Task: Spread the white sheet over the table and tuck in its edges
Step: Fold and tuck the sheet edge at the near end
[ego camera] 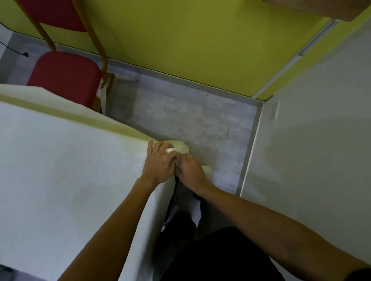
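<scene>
The white sheet lies flat over the table and covers the whole left half of the view; the tabletop itself is hidden under it. At the table's right corner the sheet bunches into a fold. My left hand rests on that corner with its fingers curled into the bunched cloth. Right beside it, my right hand grips the sheet's hanging edge just off the corner. The two hands touch each other. Below them a loose flap of sheet hangs down along the table's side.
A red chair with an orange frame stands behind the table at the upper left. Grey tiled floor lies beyond the corner. A yellow-green wall runs along the back and a white wall is close on the right.
</scene>
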{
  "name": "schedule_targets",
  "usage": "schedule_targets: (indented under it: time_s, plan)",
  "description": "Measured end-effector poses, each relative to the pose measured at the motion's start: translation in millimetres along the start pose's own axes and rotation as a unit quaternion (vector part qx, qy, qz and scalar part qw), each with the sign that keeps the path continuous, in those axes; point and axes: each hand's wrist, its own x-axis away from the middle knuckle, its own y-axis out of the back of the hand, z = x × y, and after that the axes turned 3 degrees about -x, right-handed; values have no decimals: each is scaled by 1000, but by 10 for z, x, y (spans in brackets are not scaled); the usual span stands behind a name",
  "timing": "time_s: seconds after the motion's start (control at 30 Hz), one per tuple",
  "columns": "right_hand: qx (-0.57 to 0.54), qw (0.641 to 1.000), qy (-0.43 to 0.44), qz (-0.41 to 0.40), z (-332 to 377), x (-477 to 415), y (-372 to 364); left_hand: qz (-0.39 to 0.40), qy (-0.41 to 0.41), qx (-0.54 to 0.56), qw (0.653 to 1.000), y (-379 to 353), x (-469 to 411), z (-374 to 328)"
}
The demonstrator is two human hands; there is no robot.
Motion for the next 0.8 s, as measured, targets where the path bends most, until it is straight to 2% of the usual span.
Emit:
schedule_targets:
  time_s: [0.1,0.17,0.23,0.37,0.53,0.63,0.8]
  plan:
    - [-39,999,-33,-16,68,-81,-33,-21,-6,11,1000,-34,6,27]
    - [-23,998,-55,-21,37,-100,-63,-26,6,10,1000,-44,-5,12]
    - [-14,998,-55,-14,14,-95,-94,-26,28,6,999,-40,-21,-35]
    - [-75,994,-57,-47,37,-103,-187,-27,43,-13,999,-45,-45,-78]
    - [-52,991,-84,-86,-22,-124,-463,-64,5,-44,997,-151,-15,-45]
    - [-109,984,-70,-121,-128,-122,-649,-78,-20,-44,996,-198,-36,-48]
    - [-105,980,-144,-91,-359,-81,-1013,-100,-34,8,994,-266,-34,11]
